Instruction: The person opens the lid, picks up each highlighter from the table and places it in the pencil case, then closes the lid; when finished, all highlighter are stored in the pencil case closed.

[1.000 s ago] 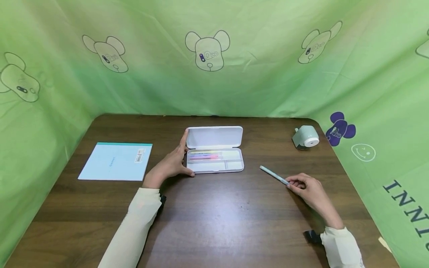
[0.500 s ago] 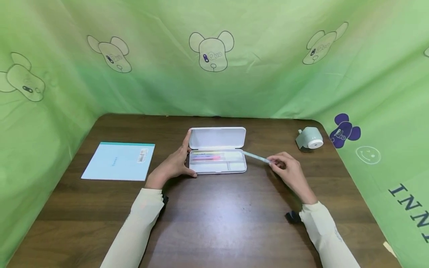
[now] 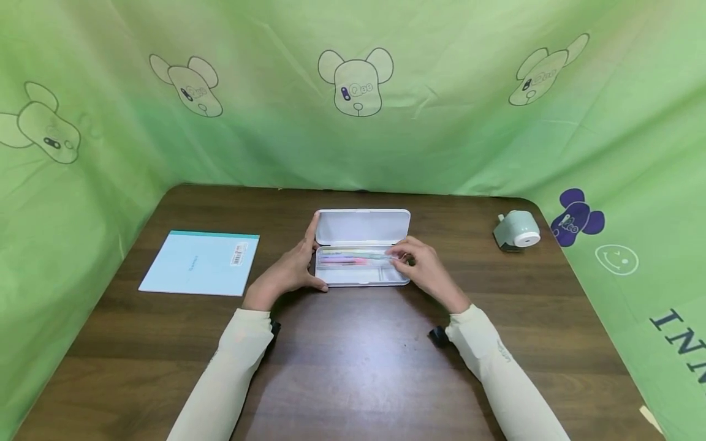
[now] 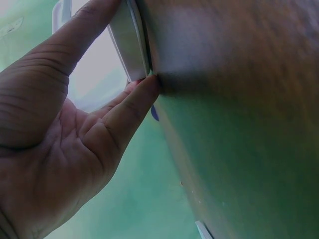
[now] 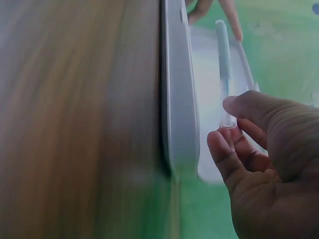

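A white pencil case (image 3: 344, 275) lies at mid-table with its lid (image 3: 363, 226) raised at the back. Several coloured pens (image 3: 342, 261) lie in its rear compartment. My left hand (image 3: 292, 267) holds the case at its left end, thumb on the front edge and a finger up along the lid. Between thumb and fingers, my right hand (image 3: 421, 266) pinches a pale blue-green pen (image 5: 224, 55) by its clear end. The pen lies over the rear compartment, pointing left. In the left wrist view, the left hand (image 4: 75, 139) spans the case's end (image 4: 127, 45).
A light blue notebook (image 3: 201, 263) with a barcode label lies left of the case. At the back right of the brown table (image 3: 353, 367) stands a pale green pencil sharpener (image 3: 515, 229). A green printed cloth (image 3: 276, 147) hangs round the back and sides.
My right hand has carried the pen leftward from the table on the right to over the case. The left hand has kept its hold on the case.
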The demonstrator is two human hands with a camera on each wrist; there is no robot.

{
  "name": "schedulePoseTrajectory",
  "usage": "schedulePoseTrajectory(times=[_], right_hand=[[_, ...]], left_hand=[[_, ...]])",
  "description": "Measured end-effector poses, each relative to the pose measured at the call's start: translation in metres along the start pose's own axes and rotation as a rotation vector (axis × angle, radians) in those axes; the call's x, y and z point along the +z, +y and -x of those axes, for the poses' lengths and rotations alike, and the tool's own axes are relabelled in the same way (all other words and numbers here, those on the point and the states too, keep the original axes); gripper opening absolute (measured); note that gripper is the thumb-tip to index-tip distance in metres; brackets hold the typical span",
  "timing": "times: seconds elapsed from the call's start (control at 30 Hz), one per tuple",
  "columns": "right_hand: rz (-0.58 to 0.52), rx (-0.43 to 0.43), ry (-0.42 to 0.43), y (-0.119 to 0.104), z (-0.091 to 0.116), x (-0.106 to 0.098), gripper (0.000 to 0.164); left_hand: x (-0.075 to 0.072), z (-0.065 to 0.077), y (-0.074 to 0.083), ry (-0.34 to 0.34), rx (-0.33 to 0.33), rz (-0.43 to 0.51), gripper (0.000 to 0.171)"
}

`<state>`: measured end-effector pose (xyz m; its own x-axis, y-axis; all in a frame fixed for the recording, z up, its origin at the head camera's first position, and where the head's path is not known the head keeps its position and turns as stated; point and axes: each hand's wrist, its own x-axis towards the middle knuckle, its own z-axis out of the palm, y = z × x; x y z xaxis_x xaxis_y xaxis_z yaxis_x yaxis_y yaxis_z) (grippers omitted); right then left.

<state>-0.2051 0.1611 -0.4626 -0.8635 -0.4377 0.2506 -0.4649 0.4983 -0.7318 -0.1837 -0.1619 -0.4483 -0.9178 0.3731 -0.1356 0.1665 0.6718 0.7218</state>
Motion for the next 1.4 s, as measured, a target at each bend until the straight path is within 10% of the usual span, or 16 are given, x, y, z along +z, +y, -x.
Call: schedulePoseTrajectory(times=[0.43, 0.77, 0.93, 1.1, 1.3, 1.4], right_hand=[[0.075, -0.013, -0.065, -0.012, -0.011, 0.022, 0.022], [-0.003, 0.248, 0.228, 0.008, 0.004, 0.0, 0.039], [-0.217, 0.347, 0.109, 0.015, 0.005, -0.002, 0.067], [-0.369, 0.339, 0.042, 0.013, 0.007, -0.008, 0.057], [-0.358, 0.286, -0.086, 0.021, 0.017, -0.024, 0.048], [-0.305, 0.278, -0.144, 0.024, 0.021, -0.031, 0.049]], left_hand=[[0.003, 0.0, 0.002, 0.004, 0.011, 0.004, 0.158], [0.0, 0.001, 0.003, 0.003, 0.004, 0.014, 0.159], [0.001, 0.002, 0.0, 0.009, -0.008, 0.076, 0.15], [0.004, -0.003, -0.018, -0.007, 0.053, 0.125, 0.115], [0.002, -0.006, -0.035, -0.061, 0.124, 0.043, 0.102], [-0.01, 0.006, -0.013, -0.13, 0.055, 0.056, 0.097]])
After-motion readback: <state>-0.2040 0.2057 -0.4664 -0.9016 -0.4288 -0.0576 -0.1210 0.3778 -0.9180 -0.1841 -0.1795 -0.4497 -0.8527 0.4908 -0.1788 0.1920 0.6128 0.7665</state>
